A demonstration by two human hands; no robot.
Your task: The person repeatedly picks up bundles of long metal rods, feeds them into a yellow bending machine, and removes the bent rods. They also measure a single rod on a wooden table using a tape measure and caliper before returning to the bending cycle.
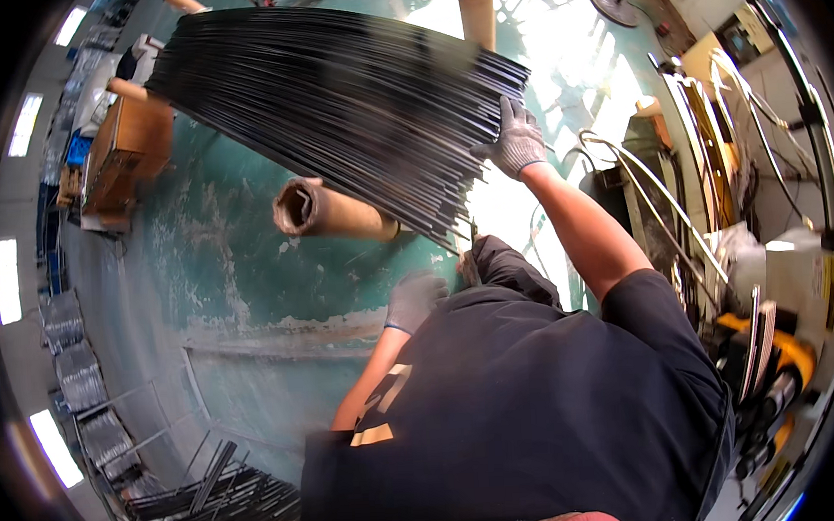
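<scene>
A wide layer of long, thin black strips [332, 86] lies across thick brown cardboard tubes, its near right ends uneven. Against those ends rests my right hand [516, 140], in a grey knit glove, its fingers extended and thumb apart, gripping no strip that I can see. My left hand [416, 301], gloved the same way, hangs low beside my body, near the open end of one cardboard tube [344, 212] but not touching it. Motion blur hides how its fingers are held.
A brown cardboard box [133, 143] stands at the far left. More black strips [222, 502] lie in a metal frame at lower left. Pale hoses [668, 200] and upright bars crowd the right side, with a yellow-and-black machine [795, 363] below. A round stand base [614, 7] is at upper right.
</scene>
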